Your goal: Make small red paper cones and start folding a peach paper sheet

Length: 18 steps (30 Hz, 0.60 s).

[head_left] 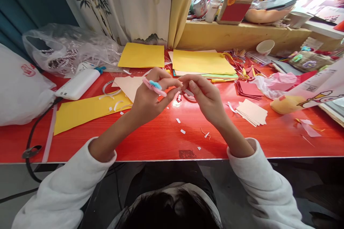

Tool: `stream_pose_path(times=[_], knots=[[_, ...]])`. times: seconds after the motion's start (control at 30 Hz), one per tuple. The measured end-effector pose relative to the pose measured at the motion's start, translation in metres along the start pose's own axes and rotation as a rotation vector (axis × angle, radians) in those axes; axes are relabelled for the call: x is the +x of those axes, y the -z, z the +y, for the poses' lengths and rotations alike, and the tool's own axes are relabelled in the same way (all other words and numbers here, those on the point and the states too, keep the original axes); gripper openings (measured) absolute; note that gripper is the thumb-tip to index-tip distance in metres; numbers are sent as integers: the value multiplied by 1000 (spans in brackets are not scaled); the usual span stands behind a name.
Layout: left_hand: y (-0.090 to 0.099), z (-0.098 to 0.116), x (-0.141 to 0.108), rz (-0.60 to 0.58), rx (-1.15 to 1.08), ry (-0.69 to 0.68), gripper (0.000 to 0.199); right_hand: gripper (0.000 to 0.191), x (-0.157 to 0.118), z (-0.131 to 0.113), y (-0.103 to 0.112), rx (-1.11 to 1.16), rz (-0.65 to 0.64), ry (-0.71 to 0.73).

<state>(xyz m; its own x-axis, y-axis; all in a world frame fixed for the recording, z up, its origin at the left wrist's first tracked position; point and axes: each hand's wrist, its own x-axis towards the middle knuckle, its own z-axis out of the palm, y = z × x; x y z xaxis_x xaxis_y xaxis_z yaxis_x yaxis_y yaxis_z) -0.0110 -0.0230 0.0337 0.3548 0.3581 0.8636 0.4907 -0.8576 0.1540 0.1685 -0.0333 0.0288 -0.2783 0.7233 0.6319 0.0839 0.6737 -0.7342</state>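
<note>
My left hand [150,96] is closed, with what look like pink-and-blue scissors [155,86] lodged across its fingers; only the handle shows, and the blades are hidden. Its thumb and index finger meet the fingertips of my right hand [208,96] above the red table [158,139]. A small white strip [189,93] is pinched in my right hand. Whatever else lies between the touching fingertips is too small to make out. Below the hands are a roll of tape [189,97], partly covered, and scattered white scraps [182,131].
Yellow sheets [202,61] are stacked behind the hands, with more yellow card [80,112] at left. A white power bank [77,84] and plastic bags [21,89] stand left. Pale card squares [252,112], red cards [248,89] and a drink cup [309,91] are at right.
</note>
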Motion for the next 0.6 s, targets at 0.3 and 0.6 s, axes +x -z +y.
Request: stream_pose_path(times=[0.3,0.6], knots=[[-6,7,-3,-86,20,-82,10,24,-3,-1,-3,70,-48,-139],[-11,6,-10,-36,83,-155,14,28,-4,7,-6,138,-36,-198]])
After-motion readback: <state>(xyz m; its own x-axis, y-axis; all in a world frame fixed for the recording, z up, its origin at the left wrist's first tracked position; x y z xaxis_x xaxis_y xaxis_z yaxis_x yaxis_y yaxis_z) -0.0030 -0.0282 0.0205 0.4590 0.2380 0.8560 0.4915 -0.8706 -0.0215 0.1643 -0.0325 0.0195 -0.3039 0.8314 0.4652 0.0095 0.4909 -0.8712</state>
